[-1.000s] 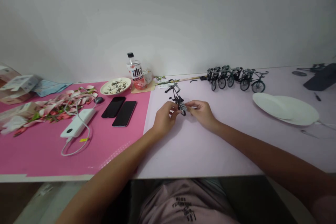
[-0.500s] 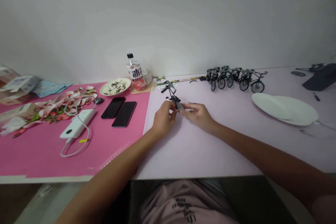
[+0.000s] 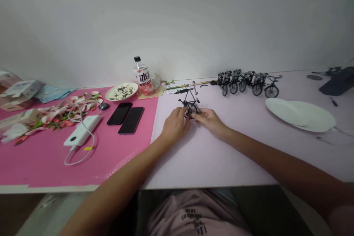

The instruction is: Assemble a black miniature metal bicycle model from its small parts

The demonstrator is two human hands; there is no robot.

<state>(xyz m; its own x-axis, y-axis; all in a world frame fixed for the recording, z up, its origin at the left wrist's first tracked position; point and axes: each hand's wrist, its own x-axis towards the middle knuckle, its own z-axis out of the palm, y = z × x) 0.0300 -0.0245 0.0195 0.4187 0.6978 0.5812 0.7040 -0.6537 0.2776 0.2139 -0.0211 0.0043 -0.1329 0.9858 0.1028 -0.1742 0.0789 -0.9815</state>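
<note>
Between my hands a small dark model bicycle [image 3: 190,97] is held just above the pale table, one spoked wheel towards me and its frame and handlebar pointing away. My left hand [image 3: 176,121] grips it from the left, fingers closed at the wheel. From the right, my right hand [image 3: 209,120] pinches the same wheel end with thumb and fingertips. My fingers partly cover the wheel. A row of finished-looking model bicycles [image 3: 249,83] stands by the wall to the right.
Two white plates [image 3: 318,118] lie at the right, near a dark case [image 3: 339,82] and a small screwdriver [image 3: 333,101]. Leftward are two phones [image 3: 130,120], a white power bank [image 3: 82,130] with a cable, a drink bottle [image 3: 143,79], a bowl of small parts [image 3: 110,96] and scattered petals.
The model bicycle has been turned in my hands, so its wheel now shows side-on and the frame stands more to the right. Both hands keep hold of it.
</note>
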